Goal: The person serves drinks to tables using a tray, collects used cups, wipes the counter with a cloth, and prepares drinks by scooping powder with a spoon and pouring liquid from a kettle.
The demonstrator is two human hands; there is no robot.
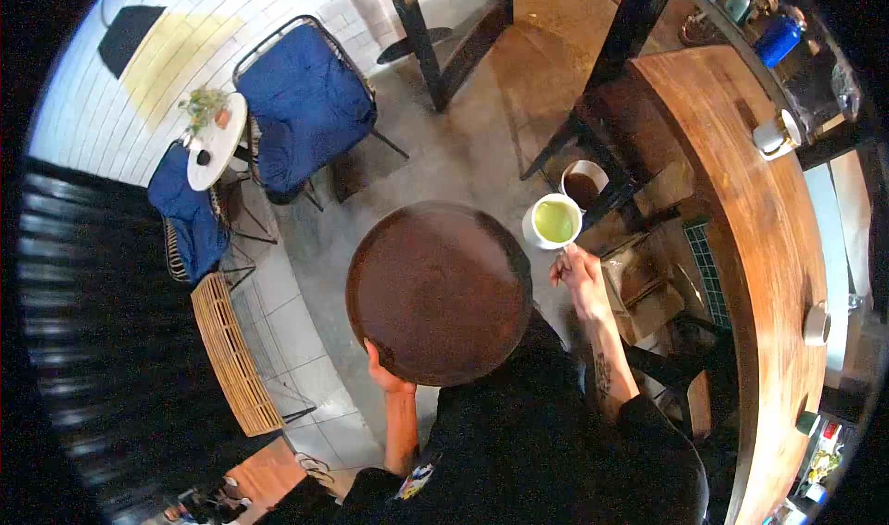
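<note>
**Steady and level**

My left hand (389, 374) grips the round tray (440, 293) at centre frame; my right hand (580, 280) pinches the white cup (532, 231), right of centre. I should hold the cup upright, sparing its green drink (557, 221).

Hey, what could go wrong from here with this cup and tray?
The cup is in the right hand alone, so its green drink might slosh out if tilted. The tray shows only the left hand at its near edge, so it could tip.
</note>
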